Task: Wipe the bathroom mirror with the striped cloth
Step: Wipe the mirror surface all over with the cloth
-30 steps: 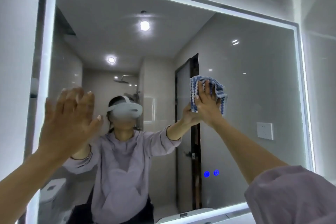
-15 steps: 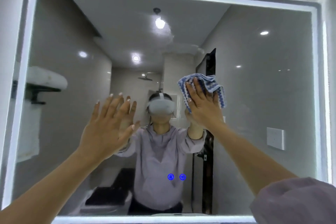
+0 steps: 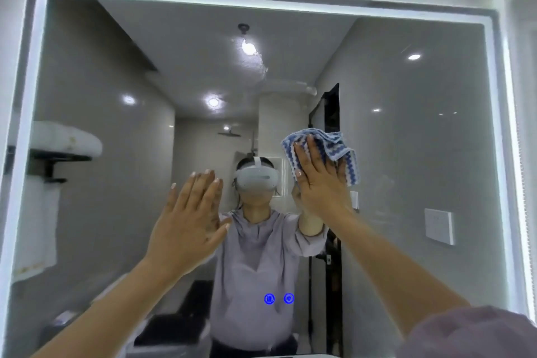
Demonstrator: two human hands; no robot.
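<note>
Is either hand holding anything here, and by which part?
The right hand presses the striped cloth flat against the mirror, straight fingers spread over its lower left part, not gripping it. The left hand is open and holds nothing.

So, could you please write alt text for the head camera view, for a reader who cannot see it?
A person's right hand presses a blue-and-white striped cloth flat against a light-framed bathroom mirror, with the left hand raised open beside it. The reflection shows the person wearing a white headset and a lilac top.
</note>
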